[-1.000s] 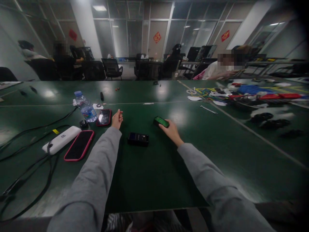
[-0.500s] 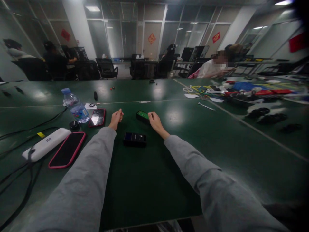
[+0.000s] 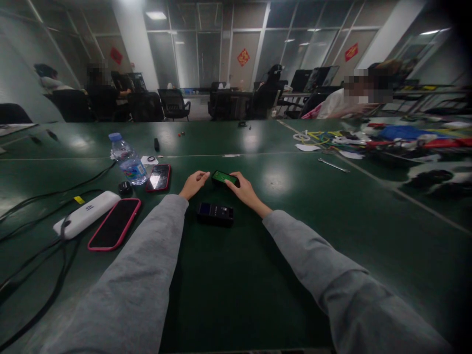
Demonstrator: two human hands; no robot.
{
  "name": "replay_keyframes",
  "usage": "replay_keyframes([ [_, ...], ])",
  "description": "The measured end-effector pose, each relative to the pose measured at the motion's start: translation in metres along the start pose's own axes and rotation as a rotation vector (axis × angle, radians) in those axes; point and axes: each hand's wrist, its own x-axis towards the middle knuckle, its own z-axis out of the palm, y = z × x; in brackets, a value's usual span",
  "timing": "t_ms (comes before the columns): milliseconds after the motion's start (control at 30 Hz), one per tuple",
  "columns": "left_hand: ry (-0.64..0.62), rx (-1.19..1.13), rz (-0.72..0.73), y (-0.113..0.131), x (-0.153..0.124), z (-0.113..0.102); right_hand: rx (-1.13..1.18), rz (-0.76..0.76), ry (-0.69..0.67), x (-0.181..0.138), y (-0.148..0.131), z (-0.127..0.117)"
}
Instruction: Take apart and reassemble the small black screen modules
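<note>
My right hand grips the right end of a small black case with a green circuit board showing in it, thumb over the near edge. Just left of the case is my left hand, its thumb and finger pinched together; whatever they hold, if anything, is too small to make out. Between my wrists, a black handheld device with a small screen and buttons lies on the green table.
To the left are a water bottle, a red-edged phone, a pink-cased phone, a white power bank and black cables. A wrench lies right, before a pile of cables and tools. People sit beyond the table.
My left hand has moved in closer to the circuit board case. The case is turned so more of its green face shows. The whole view has swung a little left.
</note>
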Motion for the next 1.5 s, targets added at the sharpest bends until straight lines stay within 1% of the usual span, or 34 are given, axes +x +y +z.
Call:
replay_keyframes([
  [167,-0.061,0.021,0.01,-0.001,-0.001,0.001,-0.003,-0.171,-0.07,-0.003,-0.01,-0.003],
  [267,-0.082,0.01,-0.002,0.0,-0.002,0.0,-0.059,-0.256,-0.176,-0.005,-0.013,-0.003],
  [333,-0.089,0.015,-0.011,0.003,-0.004,-0.001,-0.087,-0.269,-0.224,-0.005,-0.013,-0.003],
  [533,-0.101,0.062,0.013,0.007,-0.005,-0.003,-0.096,-0.258,-0.225,-0.005,-0.008,0.0],
  [667,-0.138,0.101,0.031,0.003,-0.004,-0.004,-0.087,-0.255,-0.154,-0.004,0.001,0.005],
  [767,-0.164,0.087,0.031,-0.001,-0.003,-0.005,-0.074,-0.197,-0.093,-0.002,0.008,0.008],
  [933,-0.242,-0.012,0.023,-0.001,-0.003,-0.009,0.016,-0.109,-0.054,0.003,0.015,0.009],
  [1133,-0.283,-0.041,0.009,0.004,-0.005,-0.013,0.037,-0.087,-0.09,0.003,0.013,0.006],
  [1333,-0.307,-0.033,-0.01,0.003,-0.004,-0.013,0.012,-0.058,-0.126,0.002,0.008,0.003],
  [1500,-0.311,-0.029,-0.021,0.004,-0.005,-0.014,0.016,-0.075,-0.13,0.002,0.009,0.003],
])
